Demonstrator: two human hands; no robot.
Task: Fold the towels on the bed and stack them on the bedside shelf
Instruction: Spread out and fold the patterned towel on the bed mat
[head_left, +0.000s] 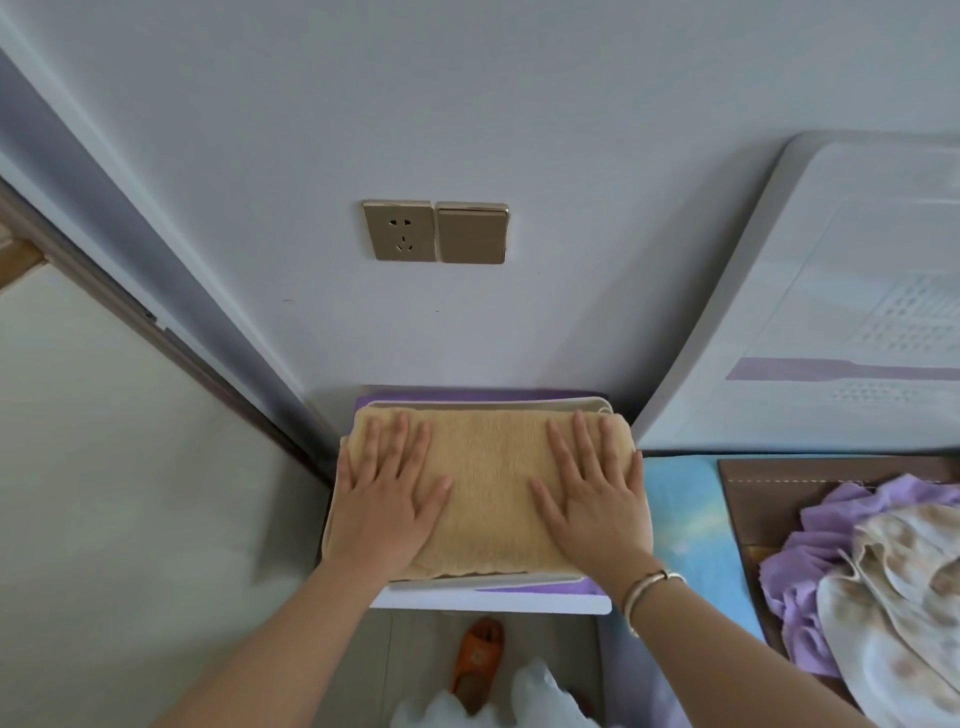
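A folded tan towel lies on top of a stack on the bedside shelf. Under it show the edges of a white folded towel and a purple one. My left hand lies flat on the tan towel's left part, fingers spread. On its right part rests my right hand, also flat with fingers apart. On the bed at the right lie a crumpled purple towel and a cream patterned towel, unfolded.
The wall with a gold socket and switch stands right behind the shelf. The white headboard rises at the right. A blue sheet edge borders the shelf. An orange slipper lies on the floor below.
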